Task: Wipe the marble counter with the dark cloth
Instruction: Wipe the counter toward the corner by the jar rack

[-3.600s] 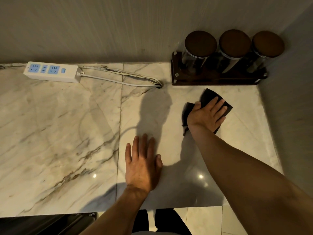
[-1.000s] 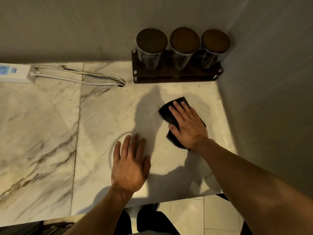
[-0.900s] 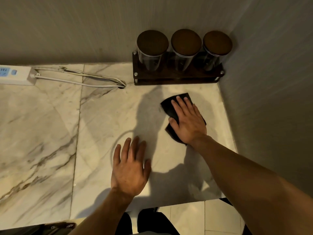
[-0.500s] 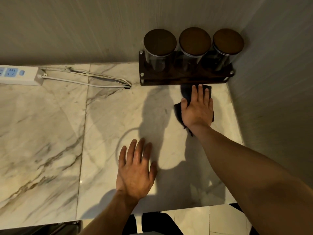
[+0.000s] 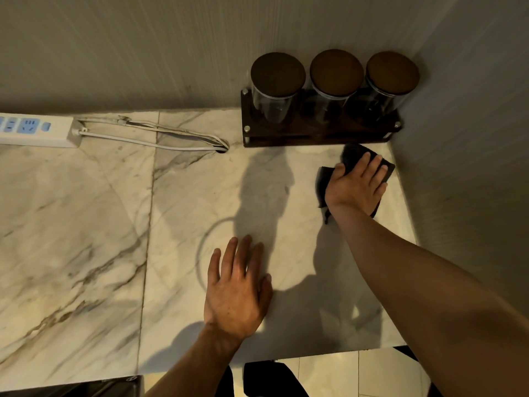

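Observation:
The white, brown-veined marble counter (image 5: 86, 224) fills the lower view. At its back right corner the dark cloth (image 5: 350, 157) lies flat, just in front of the jar rack and close to the right wall. My right hand (image 5: 356, 186) lies palm down on the cloth with its fingers spread, pressing it to the marble, so most of the cloth is hidden. Nearer the front edge, my left hand (image 5: 239, 287) rests flat on bare marble with its fingers apart, holding nothing.
A dark wooden rack (image 5: 315, 136) with three lidded glass jars (image 5: 277, 87) stands against the back wall. A white power strip (image 5: 34, 130) and its cord (image 5: 160, 138) lie at the back left. The right wall (image 5: 472, 167) bounds the counter; tiled floor (image 5: 329, 376) shows below the front edge.
My right hand has slid the cloth from the middle right towards the back right corner, beside the rack and the wall. My left hand has stayed flat on the marble.

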Motion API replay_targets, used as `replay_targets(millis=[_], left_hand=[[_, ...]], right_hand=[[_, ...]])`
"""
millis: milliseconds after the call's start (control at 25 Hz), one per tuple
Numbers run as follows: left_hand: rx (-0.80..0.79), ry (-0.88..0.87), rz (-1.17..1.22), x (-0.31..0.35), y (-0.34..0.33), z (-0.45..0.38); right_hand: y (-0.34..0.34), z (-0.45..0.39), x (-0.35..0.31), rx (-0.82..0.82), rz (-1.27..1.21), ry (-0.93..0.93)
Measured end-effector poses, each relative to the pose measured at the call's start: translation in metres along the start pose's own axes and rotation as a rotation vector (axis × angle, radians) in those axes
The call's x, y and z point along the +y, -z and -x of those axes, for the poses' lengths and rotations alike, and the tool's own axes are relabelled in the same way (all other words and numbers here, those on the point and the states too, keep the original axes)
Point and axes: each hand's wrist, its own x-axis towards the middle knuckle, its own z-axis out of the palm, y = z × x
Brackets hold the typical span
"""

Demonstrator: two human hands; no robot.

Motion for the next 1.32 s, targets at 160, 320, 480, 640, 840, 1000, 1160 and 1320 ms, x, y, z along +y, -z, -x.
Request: replay_targets(millis=[160,320,480,640,840,1000,1160,1320], left_hand=[[0.009,-0.014,-0.004,0.000,0.000,0.001],[0.010,-0.011,-0.009,0.000,0.000,0.001],[0.035,-0.027,0.002,0.000,-0.001,0.002],[0.054,-0.052,0.000,-0.002,-0.001,0.003],[0.027,-0.045,-0.041,-0.001,-0.001,0.003],[-0.005,-0.038,-0.060,-0.002,-0.002,0.003],[0.011,-0.040,-0.037,-0.002,-0.006,0.005],[0.043,-0.034,0.045,-0.005,-0.006,0.003]], right_hand=[[0.003,0.005,0.009,0.011,-0.019,-0.072],[0.006,0.017,0.021,0.034,-0.023,-0.105],[0.007,0.035,0.035,0.054,-0.019,-0.125],[0.008,0.055,0.048,0.064,-0.010,-0.151],[0.011,0.082,0.068,0.071,-0.007,-0.182],[0.013,0.103,0.084,0.068,-0.012,-0.201],[0.014,0.126,0.101,0.088,-0.012,-0.215],[0.016,0.147,0.117,0.095,-0.012,-0.215]])
